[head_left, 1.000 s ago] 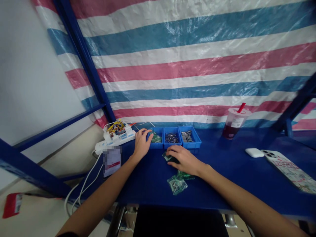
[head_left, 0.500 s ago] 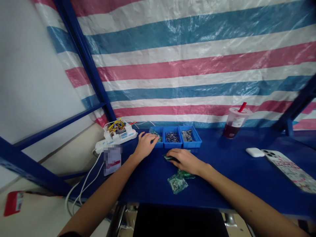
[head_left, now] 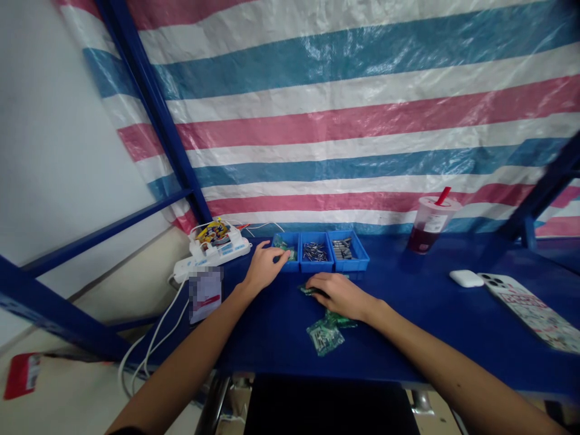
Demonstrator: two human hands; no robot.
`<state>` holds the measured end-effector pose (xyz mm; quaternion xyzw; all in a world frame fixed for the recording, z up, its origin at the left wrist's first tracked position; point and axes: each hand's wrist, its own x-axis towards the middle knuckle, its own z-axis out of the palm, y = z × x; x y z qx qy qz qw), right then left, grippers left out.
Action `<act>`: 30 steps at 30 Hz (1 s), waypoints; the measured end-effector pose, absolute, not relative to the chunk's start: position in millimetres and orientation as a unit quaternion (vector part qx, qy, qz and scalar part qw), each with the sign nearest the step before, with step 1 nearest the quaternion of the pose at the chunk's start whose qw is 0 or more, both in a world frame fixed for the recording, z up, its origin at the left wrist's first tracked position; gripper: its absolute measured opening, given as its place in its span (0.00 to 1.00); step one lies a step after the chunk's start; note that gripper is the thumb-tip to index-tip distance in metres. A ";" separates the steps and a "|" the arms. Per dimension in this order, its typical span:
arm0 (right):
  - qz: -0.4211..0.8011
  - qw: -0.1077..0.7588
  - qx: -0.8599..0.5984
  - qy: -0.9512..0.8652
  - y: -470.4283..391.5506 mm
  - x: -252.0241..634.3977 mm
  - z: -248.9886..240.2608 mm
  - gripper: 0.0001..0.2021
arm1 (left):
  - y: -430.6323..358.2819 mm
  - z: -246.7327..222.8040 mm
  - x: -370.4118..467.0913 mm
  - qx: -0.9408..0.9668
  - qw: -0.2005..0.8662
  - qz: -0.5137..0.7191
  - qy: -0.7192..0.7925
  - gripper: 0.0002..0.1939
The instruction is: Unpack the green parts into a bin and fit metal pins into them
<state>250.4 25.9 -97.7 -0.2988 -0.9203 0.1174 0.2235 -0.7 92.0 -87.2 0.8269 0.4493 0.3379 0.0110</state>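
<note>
My left hand [head_left: 265, 267] hovers at the front edge of the left blue bin [head_left: 293, 266], which holds green plastic bags [head_left: 283, 243]. Its thumb and a fingertip come together in a pinch; whatever sits between them is too small to make out. Curled low over the tabletop, my right hand [head_left: 338, 295] is closed on a small green plastic bag [head_left: 306, 290], mostly hidden under the fingers. Below that wrist lie more green bags, among them a clear-green bag with small metal parts [head_left: 325, 336].
Beside the left bin stand a blue bin of metal pins [head_left: 316, 252] and a blue bin of grey parts [head_left: 343, 248]. A power strip [head_left: 212, 260] and a phone-like screen [head_left: 206, 299] are at left. A drink cup [head_left: 428, 226], white earbud case [head_left: 466, 278] and phone [head_left: 534, 311] are at right.
My left hand has drawn back slightly from the left bin, showing more of the bags inside. My right hand stays almost still.
</note>
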 end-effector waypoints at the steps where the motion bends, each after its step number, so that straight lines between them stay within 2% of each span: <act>1: 0.117 0.223 -0.299 -0.920 25.8 250.4 -97.5 0.13 | 91.6 -86.5 -0.3 0.829 0.011 0.336 0.446 0.20; 7: 0.110 0.219 -0.301 -0.921 26.0 251.5 -99.0 0.13 | 89.9 -87.9 3.0 0.828 0.010 0.366 0.426 0.13; 12: 0.120 0.239 -0.301 -0.915 25.9 250.8 -99.9 0.13 | 93.4 -95.1 1.1 0.838 0.053 0.318 0.439 0.17; 15: 0.147 0.286 -0.320 -0.891 26.1 249.5 -97.4 0.12 | 94.9 -95.8 -0.1 0.844 0.063 0.311 0.433 0.18; 20: 0.242 0.406 -0.354 -0.807 30.1 249.5 -95.0 0.09 | 88.3 -87.5 3.7 0.839 0.050 0.351 0.412 0.16; 23: 0.325 0.459 -0.364 -0.743 33.3 250.2 -97.2 0.10 | 79.6 -79.8 7.4 0.827 0.019 0.402 0.392 0.13; 26: 0.394 0.494 -0.348 -0.693 35.7 250.4 -98.6 0.12 | 70.4 -74.9 11.9 0.832 0.003 0.424 0.358 0.12; 30: 0.475 0.500 -0.314 -0.653 36.7 249.3 -97.1 0.14 | 59.6 -74.5 20.5 0.883 0.005 0.391 0.259 0.14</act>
